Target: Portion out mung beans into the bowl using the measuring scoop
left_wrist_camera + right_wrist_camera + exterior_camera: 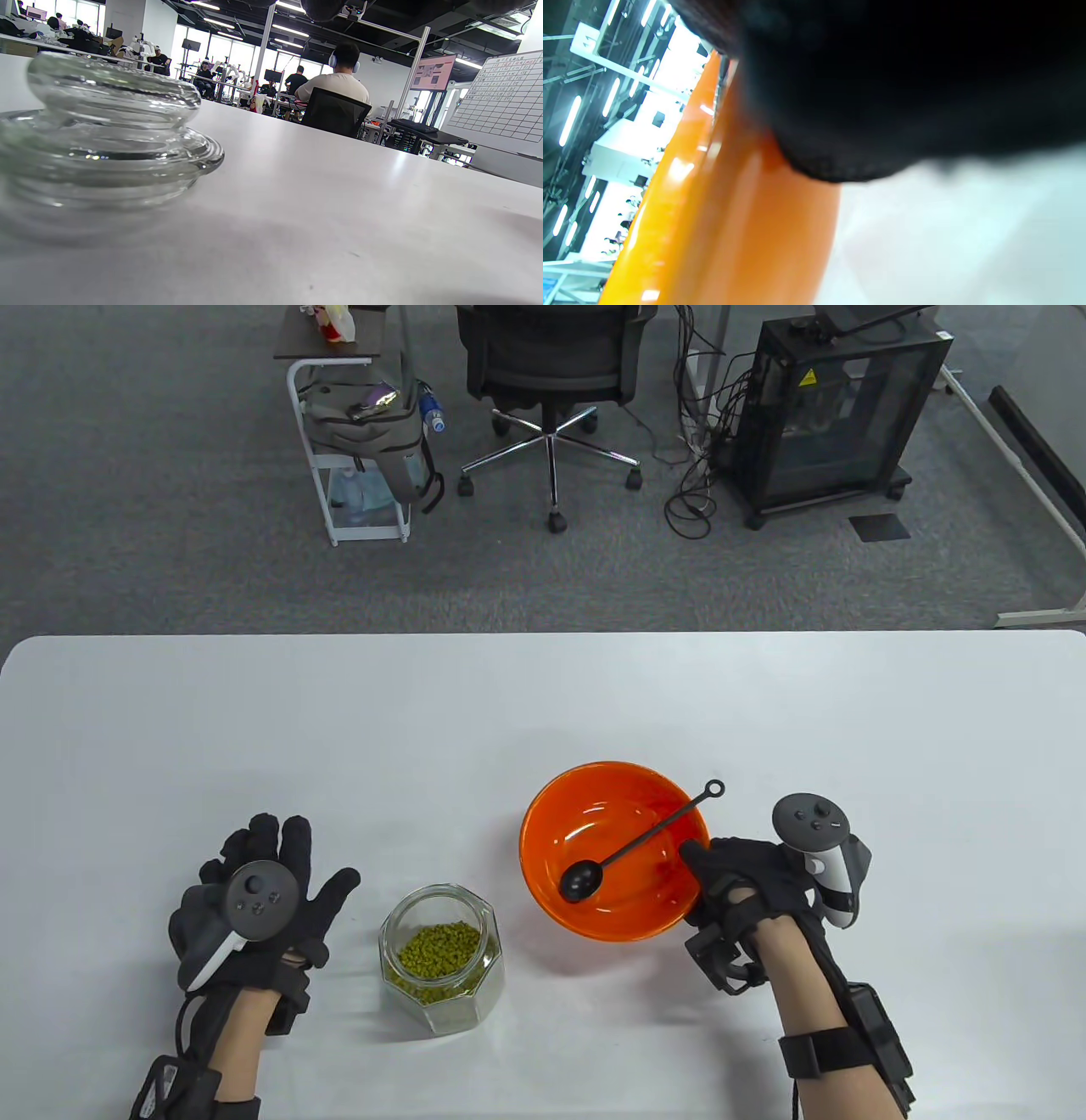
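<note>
A white bench (543, 704) is seen from above, with two gloved hands entering from the near edge. An orange bowl (594, 806) stands right of centre. A black measuring scoop (632, 844) lies inside it, its round cup low in the bowl toward the near left and its long handle running up to the far right, where the ringed end overhangs the rim. The right hand (747, 882) rests against the bowl's near right rim, a thumb or finger reaching over the edge just beside the handle's middle; the remaining fingers are hidden, so it cannot be told whether they are curled. This hand is judged far nearer the scoop than the other.

Left of the bowl, close beside it, an open glass jar (441, 959) holds green mung beans (439, 950). The bowl is seen to hold no beans yet. The left hand (254, 899) lies flat on the bench left of the jar, fingers straight and spread. A glass lid (102, 131) is shown resting on the bench in the left wrist view.

Beyond the bench are grey carpet, an office chair (551, 381), a small cart (356, 441) and a black cabinet (836, 415).
</note>
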### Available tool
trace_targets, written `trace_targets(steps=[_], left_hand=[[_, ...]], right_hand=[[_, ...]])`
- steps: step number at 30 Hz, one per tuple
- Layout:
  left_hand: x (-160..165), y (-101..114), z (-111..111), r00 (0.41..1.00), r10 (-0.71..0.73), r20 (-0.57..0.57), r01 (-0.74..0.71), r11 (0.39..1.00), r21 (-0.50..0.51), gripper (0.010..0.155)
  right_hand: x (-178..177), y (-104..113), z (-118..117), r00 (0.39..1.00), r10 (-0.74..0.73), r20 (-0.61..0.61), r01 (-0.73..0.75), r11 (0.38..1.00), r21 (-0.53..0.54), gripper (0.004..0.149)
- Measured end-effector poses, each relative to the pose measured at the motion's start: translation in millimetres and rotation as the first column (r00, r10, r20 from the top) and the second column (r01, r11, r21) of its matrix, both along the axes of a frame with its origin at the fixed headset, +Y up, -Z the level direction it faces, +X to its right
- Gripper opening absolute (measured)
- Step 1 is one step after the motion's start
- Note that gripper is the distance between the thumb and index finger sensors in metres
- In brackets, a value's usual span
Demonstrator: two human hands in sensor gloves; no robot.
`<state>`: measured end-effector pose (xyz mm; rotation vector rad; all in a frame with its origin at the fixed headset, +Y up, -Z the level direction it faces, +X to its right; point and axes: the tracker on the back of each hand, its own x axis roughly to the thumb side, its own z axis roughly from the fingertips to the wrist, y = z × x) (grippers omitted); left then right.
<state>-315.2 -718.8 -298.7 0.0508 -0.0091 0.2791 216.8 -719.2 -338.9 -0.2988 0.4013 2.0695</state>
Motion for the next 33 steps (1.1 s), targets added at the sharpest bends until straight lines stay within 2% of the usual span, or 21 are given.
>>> trace_targets(steps=[20, 33], left_hand=[[0, 1, 1, 1.000, 0.009, -0.003, -0.009, 1.000, -0.001, 0.091], [2, 0, 1, 1.000, 0.007, 0.005, -0.007, 1.000, -0.005, 0.091]], right_hand=[[16, -27, 13, 0.990, 0.046, -0.137, -0.057, 0.996, -0.075, 0.058], [18, -35, 12, 0.989, 0.054, -0.138, -0.070, 0.991, -0.115, 0.058]])
